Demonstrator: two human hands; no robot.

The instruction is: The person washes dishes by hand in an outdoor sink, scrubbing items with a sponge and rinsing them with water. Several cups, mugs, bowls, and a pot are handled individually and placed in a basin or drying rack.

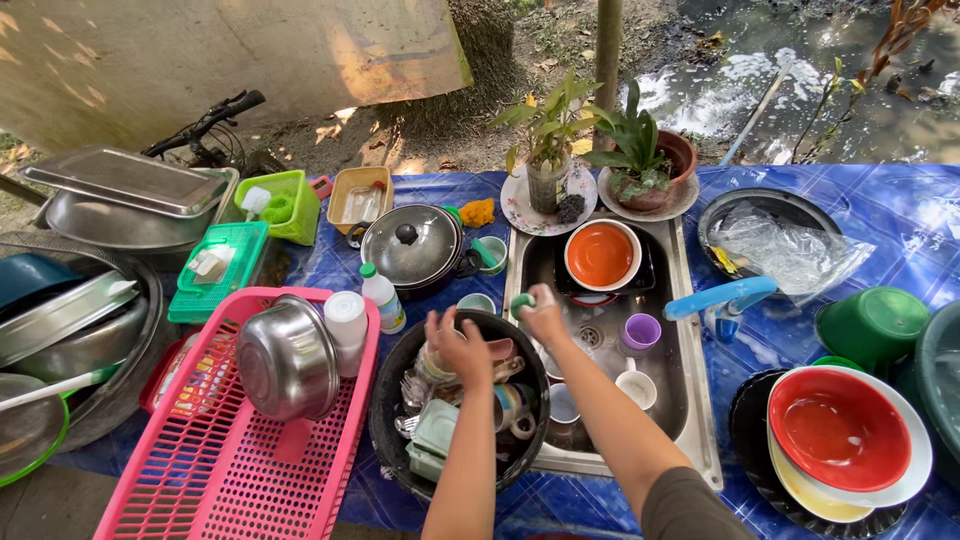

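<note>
My left hand (462, 350) grasps a half-hidden cup (437, 366) over the black basin (385, 400), centre frame; my right hand (543, 315) clenches a green sponge (522, 301), mostly covered.

A small white bottle (383, 297) with a green cap stands upright just left of the left hand's fingers (447, 330), against the pink basket's (210, 470) right rim; a pale label wraps its body, too small to make out. Beside it, further left of those fingers, stands a white lidded jar (346, 322). Well right of the right hand's fingers (535, 305), beyond the sink (690, 400), a crumpled clear plastic bag (790, 255) lies in a dark round tray (760, 205), with a bit of yellow showing inside. No signs or screens show anywhere.
</note>
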